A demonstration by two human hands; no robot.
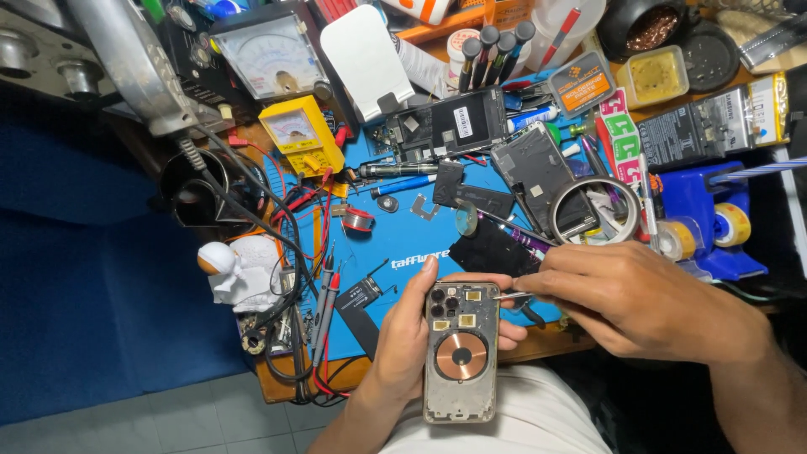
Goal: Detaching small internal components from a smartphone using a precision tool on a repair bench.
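Phone-repair workbench: multimeters (296, 134), opened phones (458, 122)

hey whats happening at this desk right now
A person is seated at a cluttered repair bench, working on an opened phone housing. The left hand grips the housing from the side, its inside facing up, showing a round copper coil. The right hand holds tweezers with the tips at the housing's upper right edge. Behind the hands lies a blue work mat strewn with phone parts, a yellow multimeter and a tape roll.
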